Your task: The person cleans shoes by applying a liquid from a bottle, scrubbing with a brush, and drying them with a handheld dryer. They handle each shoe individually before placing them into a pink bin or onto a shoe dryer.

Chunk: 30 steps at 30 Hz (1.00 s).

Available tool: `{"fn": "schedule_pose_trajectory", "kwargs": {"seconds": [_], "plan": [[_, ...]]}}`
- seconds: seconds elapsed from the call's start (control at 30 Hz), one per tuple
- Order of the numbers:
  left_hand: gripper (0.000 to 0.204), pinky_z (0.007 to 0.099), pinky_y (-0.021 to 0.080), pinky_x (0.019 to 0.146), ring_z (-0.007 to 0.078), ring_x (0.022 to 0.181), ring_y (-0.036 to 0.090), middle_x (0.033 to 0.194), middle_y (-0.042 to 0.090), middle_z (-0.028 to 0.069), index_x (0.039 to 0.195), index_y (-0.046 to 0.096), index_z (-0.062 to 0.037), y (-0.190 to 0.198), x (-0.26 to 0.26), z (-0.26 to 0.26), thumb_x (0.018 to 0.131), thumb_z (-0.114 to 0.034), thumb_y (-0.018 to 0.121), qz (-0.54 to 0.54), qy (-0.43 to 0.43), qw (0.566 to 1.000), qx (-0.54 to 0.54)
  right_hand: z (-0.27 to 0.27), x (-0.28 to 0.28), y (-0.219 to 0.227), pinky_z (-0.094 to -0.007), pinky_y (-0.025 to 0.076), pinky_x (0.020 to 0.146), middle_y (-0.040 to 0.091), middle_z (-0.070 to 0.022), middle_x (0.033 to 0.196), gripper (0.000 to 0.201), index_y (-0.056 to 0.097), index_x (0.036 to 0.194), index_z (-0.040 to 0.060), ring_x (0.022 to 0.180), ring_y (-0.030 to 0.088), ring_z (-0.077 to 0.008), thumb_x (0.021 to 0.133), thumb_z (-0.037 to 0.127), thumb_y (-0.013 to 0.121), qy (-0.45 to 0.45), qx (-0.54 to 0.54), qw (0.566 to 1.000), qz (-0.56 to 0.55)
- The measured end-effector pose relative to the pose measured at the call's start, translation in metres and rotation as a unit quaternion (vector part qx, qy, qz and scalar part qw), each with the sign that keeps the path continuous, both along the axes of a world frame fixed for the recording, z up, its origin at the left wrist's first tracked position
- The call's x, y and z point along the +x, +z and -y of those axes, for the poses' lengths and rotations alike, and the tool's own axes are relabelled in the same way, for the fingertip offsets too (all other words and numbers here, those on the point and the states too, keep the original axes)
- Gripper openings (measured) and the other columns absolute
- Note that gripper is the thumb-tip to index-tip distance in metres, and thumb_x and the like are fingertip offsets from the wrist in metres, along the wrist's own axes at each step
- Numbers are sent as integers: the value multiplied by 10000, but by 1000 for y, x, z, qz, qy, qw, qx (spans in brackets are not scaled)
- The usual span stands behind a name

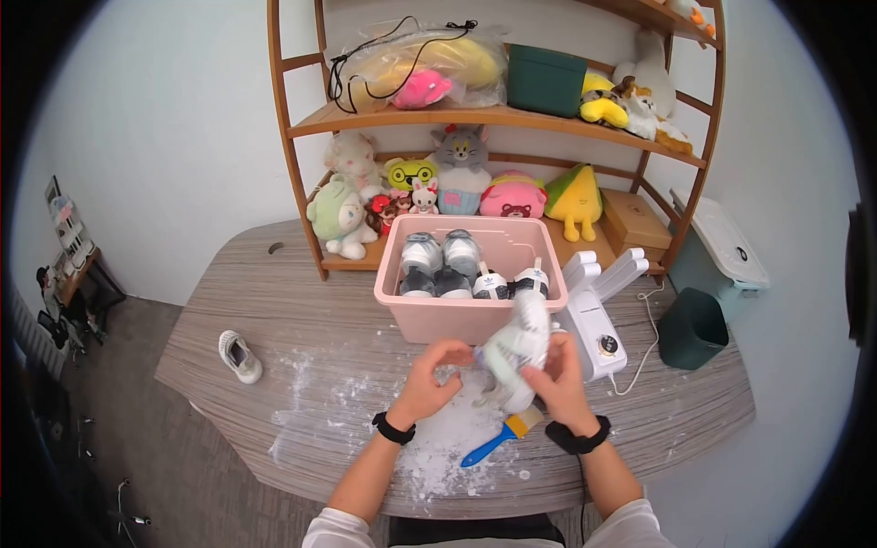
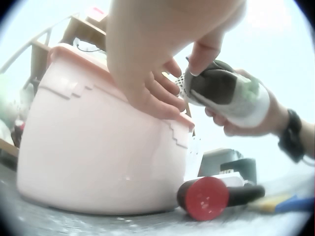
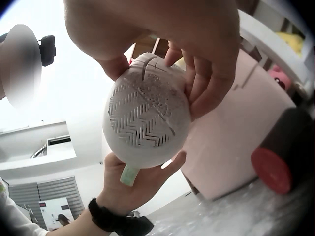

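In the head view my right hand (image 1: pixel 562 384) grips a white and pale green sneaker (image 1: pixel 521 352), blurred there, above the table near the pink bin's front. The right wrist view shows its zigzag-patterned sole (image 3: pixel 142 113) with fingers along both sides. My left hand (image 1: pixel 431 382) is beside the shoe, index finger reaching to it and thumb held apart. In the left wrist view the left thumb (image 2: pixel 203 56) overlaps the dark shoe opening. A paintbrush with a blue handle (image 1: pixel 489 445) lies below the hands on white powder (image 1: pixel 438 452).
The pink bin (image 1: pixel 429 321) holds several shoes. Another pale shoe (image 1: pixel 239 356) sits at the table's left. To the right stand a white device with upright tubes (image 1: pixel 589 333) and a dark green bin (image 1: pixel 692 329). A dark cylinder with a red end (image 2: pixel 206 198) lies by the pink bin.
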<state>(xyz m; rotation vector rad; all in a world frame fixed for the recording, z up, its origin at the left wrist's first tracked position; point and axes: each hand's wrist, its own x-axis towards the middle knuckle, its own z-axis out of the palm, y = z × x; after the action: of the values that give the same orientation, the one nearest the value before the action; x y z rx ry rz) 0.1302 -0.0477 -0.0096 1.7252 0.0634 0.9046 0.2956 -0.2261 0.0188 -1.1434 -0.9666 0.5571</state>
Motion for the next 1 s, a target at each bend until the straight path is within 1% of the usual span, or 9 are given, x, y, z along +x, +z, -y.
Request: {"fn": "schedule_pose_trajectory", "kwargs": {"seconds": [0.1, 0.17, 0.23, 0.3, 0.37, 0.4, 0.53, 0.77, 1.0], "plan": [[301, 348, 573, 804, 254, 957, 721, 1045, 689, 110, 1090, 647, -32, -7, 0, -6, 808, 73, 652, -29, 77, 991, 107, 11, 22, 42, -307, 511, 808, 633, -77, 1055, 493, 437, 1195, 54, 944, 631, -149, 866, 70, 803, -192, 2, 972, 138], [218, 381, 571, 713, 300, 834, 699, 989, 675, 116, 1022, 670, -46, -14, 2, -8, 815, 23, 659, -70, 172, 943, 276, 12, 45, 62, -308, 498, 779, 590, -62, 978, 489, 473, 1152, 42, 859, 581, -141, 837, 116, 839, -309, 5, 927, 211], [200, 397, 563, 682, 310, 802, 689, 963, 671, 111, 1009, 673, -52, -21, 3, -11, 818, 6, 663, -75, 180, 934, 299, 8, 67, 80, -308, 486, 748, 562, -66, 948, 498, 493, 1125, 29, 820, 549, -154, 821, 172, 860, -395, 1, 878, 271], [183, 413, 555, 651, 320, 769, 679, 936, 667, 105, 996, 675, -59, -28, 4, -13, 820, -10, 666, -81, 188, 924, 322, 0, 86, 92, -333, 495, 754, 577, -93, 960, 515, 496, 1128, 17, 825, 570, -195, 828, 228, 858, -418, 4, 859, 295], [163, 415, 551, 638, 309, 736, 677, 889, 658, 98, 970, 674, -63, -32, 5, -15, 815, -12, 671, -70, 198, 923, 322, -10, 104, 96, -375, 513, 768, 599, -119, 991, 535, 507, 1146, 20, 845, 600, -250, 834, 284, 852, -467, -27, 803, 370], [163, 415, 551, 638, 309, 736, 677, 889, 658, 98, 970, 674, -63, -34, 5, -16, 815, -12, 671, -68, 198, 923, 323, -13, 108, 97, -423, 527, 782, 624, -149, 1020, 558, 522, 1163, 33, 883, 634, -310, 833, 345, 846, -481, -68, 785, 384], [146, 409, 551, 630, 306, 718, 676, 859, 656, 93, 953, 676, -69, -40, 5, -19, 817, -15, 669, -66, 205, 923, 319, -30, 112, 99, -474, 529, 769, 650, -180, 1044, 576, 527, 1163, 44, 938, 659, -392, 828, 398, 834, -485, -135, 744, 439], [135, 412, 538, 602, 307, 702, 670, 843, 647, 91, 944, 668, -71, -42, 4, -20, 820, -17, 669, -58, 227, 914, 333, -39, 125, 51, -488, 522, 774, 645, -192, 1048, 565, 524, 1159, 22, 952, 652, -423, 832, 362, 834, -473, -116, 762, 426], [117, 433, 530, 603, 330, 699, 656, 844, 641, 105, 941, 653, -66, -33, -2, -30, 832, -25, 668, -68, 285, 904, 311, -40, 140, 2, -461, 491, 880, 582, -218, 1097, 571, 527, 1162, -14, 1006, 594, -422, 803, 269, 869, -482, -19, 764, 430]]}}
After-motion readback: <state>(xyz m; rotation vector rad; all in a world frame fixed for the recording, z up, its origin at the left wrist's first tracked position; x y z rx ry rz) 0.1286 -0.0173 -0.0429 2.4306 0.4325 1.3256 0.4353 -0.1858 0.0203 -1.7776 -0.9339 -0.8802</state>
